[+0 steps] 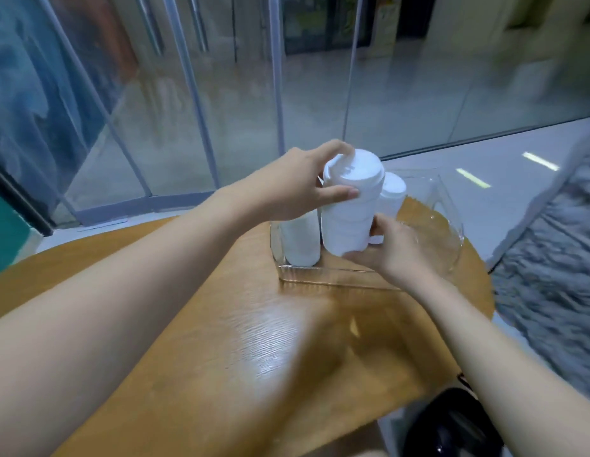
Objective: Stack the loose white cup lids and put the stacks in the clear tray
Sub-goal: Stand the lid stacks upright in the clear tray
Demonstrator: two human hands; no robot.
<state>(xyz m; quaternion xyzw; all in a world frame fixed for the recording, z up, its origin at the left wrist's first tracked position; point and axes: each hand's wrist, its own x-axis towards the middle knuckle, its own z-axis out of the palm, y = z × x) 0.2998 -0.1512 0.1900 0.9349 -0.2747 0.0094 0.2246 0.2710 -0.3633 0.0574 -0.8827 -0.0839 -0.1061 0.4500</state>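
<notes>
Head view, table: a round wooden table (241,331) with a glossy top; both bare forearms reach across it toward its far edge.
Clear tray: the clear tray (323,278) sits on the table near the far edge, its near wall facing the person and its right end curving up toward the table's right rim.
Held stack: a tall stack of white lids (351,206) stands upright, slightly tilted, over the middle of the tray; whether its base touches the tray floor cannot be told.
Left hand: the left hand (297,186) grasps the upper part of the held stack, fingers curled over the top rim at the far side and the thumb pressed along the near side just below the top lid.
Right hand: the right hand (391,249) clasps the lower part of the same stack from the right, thumb on its side and fingers hidden beneath or behind the base.
Left stack: a shorter stack (300,240) stands inside the tray at its left end, just beside the held stack, partly under the left hand.
Back stack: another stack (391,196) stands behind and right of the held one, inside the tray.
Floor: pale floor and a grey rug (551,258) lie to the right of the table.
Near corner: a dark rounded object (452,423), too blurred to tell what it is.
</notes>
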